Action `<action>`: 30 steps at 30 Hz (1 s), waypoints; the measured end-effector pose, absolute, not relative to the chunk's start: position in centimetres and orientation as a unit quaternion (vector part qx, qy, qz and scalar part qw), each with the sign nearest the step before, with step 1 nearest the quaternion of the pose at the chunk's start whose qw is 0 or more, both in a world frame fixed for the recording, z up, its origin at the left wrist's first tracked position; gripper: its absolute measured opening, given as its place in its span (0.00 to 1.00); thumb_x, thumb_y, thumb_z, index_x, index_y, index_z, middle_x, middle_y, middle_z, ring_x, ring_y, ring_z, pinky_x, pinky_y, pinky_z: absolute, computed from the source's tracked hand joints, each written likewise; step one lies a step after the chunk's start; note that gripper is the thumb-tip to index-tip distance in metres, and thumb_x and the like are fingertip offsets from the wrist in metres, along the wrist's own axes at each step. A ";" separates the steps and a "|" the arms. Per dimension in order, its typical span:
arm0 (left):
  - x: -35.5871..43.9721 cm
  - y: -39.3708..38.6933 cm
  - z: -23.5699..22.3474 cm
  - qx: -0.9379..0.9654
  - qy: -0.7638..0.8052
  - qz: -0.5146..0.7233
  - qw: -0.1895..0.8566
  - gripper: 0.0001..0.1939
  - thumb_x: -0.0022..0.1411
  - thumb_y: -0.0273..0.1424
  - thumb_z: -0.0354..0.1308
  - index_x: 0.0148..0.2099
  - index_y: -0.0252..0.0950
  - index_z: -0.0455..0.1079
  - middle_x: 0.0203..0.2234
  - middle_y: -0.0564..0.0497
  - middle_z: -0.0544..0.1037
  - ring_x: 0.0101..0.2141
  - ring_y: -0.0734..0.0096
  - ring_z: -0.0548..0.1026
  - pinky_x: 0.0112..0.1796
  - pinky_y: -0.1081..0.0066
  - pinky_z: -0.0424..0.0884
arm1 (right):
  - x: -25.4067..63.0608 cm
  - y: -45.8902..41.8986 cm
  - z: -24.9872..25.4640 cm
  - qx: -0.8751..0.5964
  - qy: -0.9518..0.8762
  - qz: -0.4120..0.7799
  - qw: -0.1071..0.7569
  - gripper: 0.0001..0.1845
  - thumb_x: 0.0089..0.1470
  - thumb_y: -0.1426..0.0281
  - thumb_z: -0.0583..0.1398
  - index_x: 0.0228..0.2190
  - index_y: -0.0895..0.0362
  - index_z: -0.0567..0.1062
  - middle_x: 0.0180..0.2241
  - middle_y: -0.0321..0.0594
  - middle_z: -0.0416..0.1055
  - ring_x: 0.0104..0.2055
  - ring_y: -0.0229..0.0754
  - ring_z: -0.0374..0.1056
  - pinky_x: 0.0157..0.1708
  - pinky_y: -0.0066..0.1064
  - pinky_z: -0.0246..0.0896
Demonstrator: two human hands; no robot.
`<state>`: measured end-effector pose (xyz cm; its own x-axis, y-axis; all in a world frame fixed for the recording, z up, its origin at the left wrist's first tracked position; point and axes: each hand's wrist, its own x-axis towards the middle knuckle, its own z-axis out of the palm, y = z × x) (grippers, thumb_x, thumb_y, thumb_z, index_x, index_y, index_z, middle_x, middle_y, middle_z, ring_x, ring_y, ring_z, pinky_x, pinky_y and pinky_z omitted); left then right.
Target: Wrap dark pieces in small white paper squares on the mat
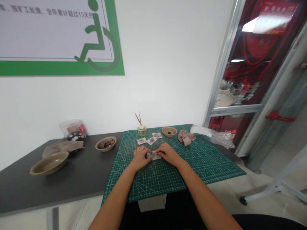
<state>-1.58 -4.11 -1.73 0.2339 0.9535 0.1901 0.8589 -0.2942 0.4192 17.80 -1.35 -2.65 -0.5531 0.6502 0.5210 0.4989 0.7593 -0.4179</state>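
1. Nearest the camera were the person's lap, in dark clothing (144,221), and two bare forearms (209,198); beyond them a green gridded mat (199,167) overlapped the dark table (83,175).
2. The slip (156,156), small, pale and dark-marked, lay on the mat between the left hand (140,157) and the right hand (169,155); thumb and forefinger tips of each met at its ends, the other fingers curled close together; whether they pinched it or only pressed it, I could not tell.
3. It looked light, thin and flexible, likely to crease or slide under a careless push; its ends or outer edges seemed the best hold, with light fingertips.
4. Three similar cards (152,140) lay just beyond the hands; behind them stood a bottle (142,131) with sticks, and to the right a bowl (169,136) with something dark inside, a crumpled cloth (186,137) and a plastic bag (220,138); left of the mat was a bowl of dark and brown pieces (100,149).
5. The green-bordered wall sign (55,35) bore a wheelchair symbol and Chinese text, including "全年累计超过15天的"; the tub's (64,128) red label and the red notice (275,17) behind glass were too blurred to read; no brand was legible.
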 end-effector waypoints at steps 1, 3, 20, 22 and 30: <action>-1.6 -4.1 -1.7 0.776 0.585 0.206 0.114 0.13 0.53 0.35 0.57 0.42 0.43 0.72 0.42 0.52 0.71 0.47 0.61 0.63 0.46 0.62 0.56 | 17.7 -1.4 -2.6 -0.329 -0.875 0.114 0.338 0.08 0.51 0.79 0.60 0.32 0.57 0.76 0.31 0.39 0.71 0.39 0.41 0.63 0.43 0.35 0.57; -1.6 -4.2 -1.6 0.776 0.585 0.206 0.113 0.12 0.53 0.35 0.57 0.42 0.43 0.71 0.42 0.52 0.71 0.47 0.61 0.63 0.46 0.62 0.56 | 17.5 -1.5 -2.4 -0.322 -0.879 0.118 0.332 0.08 0.50 0.79 0.60 0.32 0.57 0.76 0.31 0.39 0.72 0.39 0.41 0.63 0.42 0.34 0.57; -1.6 -4.1 -1.7 0.779 0.582 0.205 0.113 0.13 0.53 0.35 0.57 0.42 0.43 0.72 0.42 0.51 0.70 0.47 0.61 0.63 0.46 0.62 0.57 | 17.5 -1.5 -2.3 -0.323 -0.878 0.115 0.333 0.07 0.49 0.79 0.61 0.33 0.58 0.76 0.31 0.39 0.73 0.38 0.41 0.64 0.42 0.35 0.57; -1.6 -4.0 -1.8 0.780 0.581 0.206 0.110 0.13 0.53 0.35 0.57 0.42 0.43 0.72 0.42 0.51 0.70 0.46 0.60 0.64 0.45 0.62 0.57 | 17.5 -1.6 -2.2 -0.323 -0.876 0.121 0.336 0.07 0.48 0.79 0.62 0.32 0.58 0.76 0.31 0.39 0.72 0.38 0.41 0.64 0.42 0.34 0.57; -1.7 -4.1 -1.8 0.780 0.579 0.208 0.112 0.12 0.53 0.35 0.57 0.42 0.44 0.72 0.42 0.52 0.70 0.47 0.61 0.63 0.46 0.62 0.56 | 17.4 -1.9 -2.0 -0.329 -0.871 0.136 0.340 0.07 0.49 0.80 0.61 0.30 0.57 0.75 0.31 0.39 0.73 0.38 0.41 0.64 0.42 0.35 0.58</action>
<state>-1.66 -4.12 -1.77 0.2428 0.9503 0.1951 0.8575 -0.3043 0.4149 17.41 -1.87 -2.02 -0.5530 0.6649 0.5021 0.4808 0.7468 -0.4594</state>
